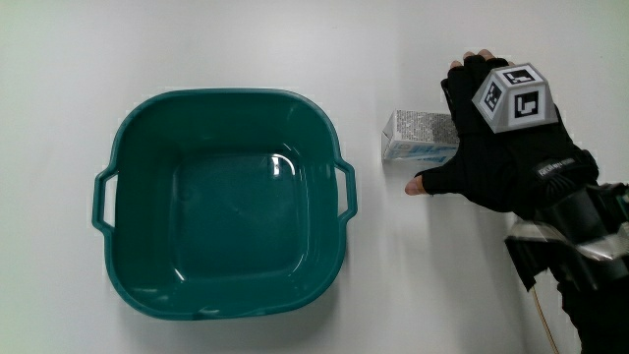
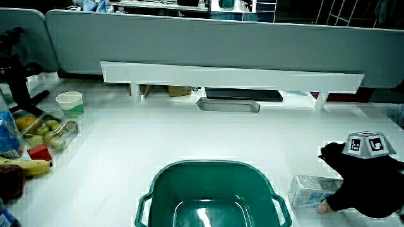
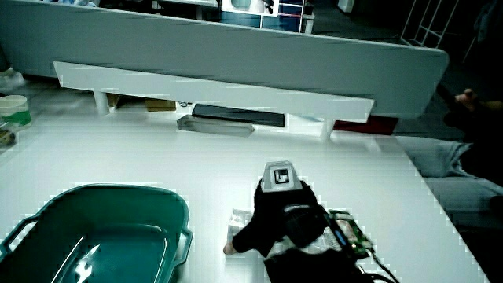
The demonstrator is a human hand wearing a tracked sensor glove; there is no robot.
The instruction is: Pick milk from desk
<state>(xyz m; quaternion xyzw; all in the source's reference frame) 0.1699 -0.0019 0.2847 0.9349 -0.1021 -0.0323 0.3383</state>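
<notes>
Your hand (image 1: 506, 138) lay over one end of the milk carton (image 1: 418, 139), palm down, with the patterned cube (image 1: 513, 95) riding on its back. The carton lay flat on the white tabletop (image 1: 246, 44), just beside the teal basin (image 1: 223, 202) but not touching it; taking the basin as the clock centre in the main view, the carton sat at about 2 o'clock, close off the basin's handle (image 1: 345, 190).

Your fingers (image 1: 479, 67) reached over the carton's upper face and your thumb (image 1: 423, 184) pressed near the edge nearer to you, so they were closing on the carton from both edges. The carton was resting on the tabletop, not lifted. Whether the grip was fully tight you could not tell from these views.

In a side view the carton (image 2: 310, 190) showed beside the basin rim (image 2: 214, 165), with your hand (image 2: 363, 183) covering its outer end. In a side view your hand (image 3: 283, 216) hid nearly all of the carton (image 3: 239, 222); only a pale corner showed near the basin (image 3: 94, 228).

The basin held nothing visible, only glare on its floor.

Elsewhere on the tabletop in a side view: a paper cup (image 2: 70, 103), and a clear tray of fruit (image 2: 45, 131) with a banana (image 2: 28, 166) just nearer to you.
</notes>
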